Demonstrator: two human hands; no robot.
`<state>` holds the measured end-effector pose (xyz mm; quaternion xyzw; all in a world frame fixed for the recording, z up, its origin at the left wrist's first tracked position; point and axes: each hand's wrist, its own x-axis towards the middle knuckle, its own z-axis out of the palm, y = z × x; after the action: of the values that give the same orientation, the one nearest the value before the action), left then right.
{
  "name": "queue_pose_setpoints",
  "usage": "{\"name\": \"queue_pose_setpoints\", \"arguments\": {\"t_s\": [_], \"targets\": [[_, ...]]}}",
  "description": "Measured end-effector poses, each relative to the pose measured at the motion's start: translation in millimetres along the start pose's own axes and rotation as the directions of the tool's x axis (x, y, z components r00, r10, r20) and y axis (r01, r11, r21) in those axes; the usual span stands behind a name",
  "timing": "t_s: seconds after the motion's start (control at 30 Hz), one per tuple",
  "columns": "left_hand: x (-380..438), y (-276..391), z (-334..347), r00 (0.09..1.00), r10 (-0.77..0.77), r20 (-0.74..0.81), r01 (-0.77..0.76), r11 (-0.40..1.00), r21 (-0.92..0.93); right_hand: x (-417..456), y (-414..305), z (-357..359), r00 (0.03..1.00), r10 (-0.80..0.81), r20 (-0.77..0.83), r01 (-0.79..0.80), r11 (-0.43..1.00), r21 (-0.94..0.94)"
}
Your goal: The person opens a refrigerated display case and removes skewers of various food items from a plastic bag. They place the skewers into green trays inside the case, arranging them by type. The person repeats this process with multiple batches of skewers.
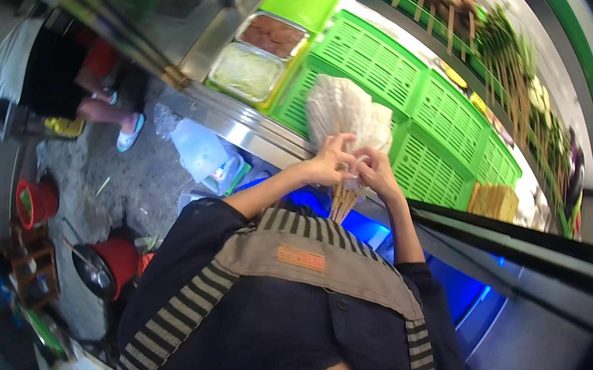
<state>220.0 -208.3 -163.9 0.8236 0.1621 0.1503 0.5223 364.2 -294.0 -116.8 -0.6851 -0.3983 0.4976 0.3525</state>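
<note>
A white translucent plastic bag (pixel 343 107) with pale contents stands out over the green baskets in front of me. From its gathered neck a bundle of wooden skewer sticks (pixel 343 203) points back toward my chest. My left hand (pixel 332 161) is at the left of the neck, thumb and fingertips pinching the plastic. On the other side, my right hand (pixel 376 173) pinches the same gathered plastic, its fingertips close to those of the left. What exactly the bag holds is blurred by the plastic.
Green slotted baskets (pixel 372 54) line the steel counter (pixel 257 140). Two foil trays of food, one reddish-brown (pixel 272 36) and one pale (pixel 246 73), sit at left. Skewered vegetables (pixel 506 61) fill the upper shelf. A person's leg (pixel 106 114) and a red bucket (pixel 36 204) are at left.
</note>
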Motion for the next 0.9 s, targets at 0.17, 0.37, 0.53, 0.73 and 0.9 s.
{"name": "queue_pose_setpoints", "arguments": {"t_s": [0.17, 0.37, 0.53, 0.73, 0.9], "targets": [[-8, 9, -8, 0.996, 0.090, 0.018, -0.090, 0.996, -0.006, 4, 14, -4, 0.991, -0.132, 0.026, 0.134, 0.971, -0.197], [-16, 12, -30, 0.999, 0.041, -0.036, -0.039, 0.998, 0.039, 5, 15, -7, 0.889, 0.033, -0.456, 0.062, 0.980, 0.190], [-1, 28, -26, 0.996, 0.062, -0.059, -0.046, 0.971, 0.234, -37, 13, 3, 0.898, -0.301, -0.320, 0.056, 0.800, -0.597], [2, 10, -67, 0.932, 0.128, -0.338, -0.019, 0.952, 0.307, -48, 34, -25, 0.839, -0.231, -0.493, -0.179, 0.738, -0.651], [-58, -54, -84, 0.870, -0.208, -0.448, 0.362, 0.885, 0.293, -78, 45, -19, 0.761, -0.134, -0.634, -0.105, 0.940, -0.324]]}}
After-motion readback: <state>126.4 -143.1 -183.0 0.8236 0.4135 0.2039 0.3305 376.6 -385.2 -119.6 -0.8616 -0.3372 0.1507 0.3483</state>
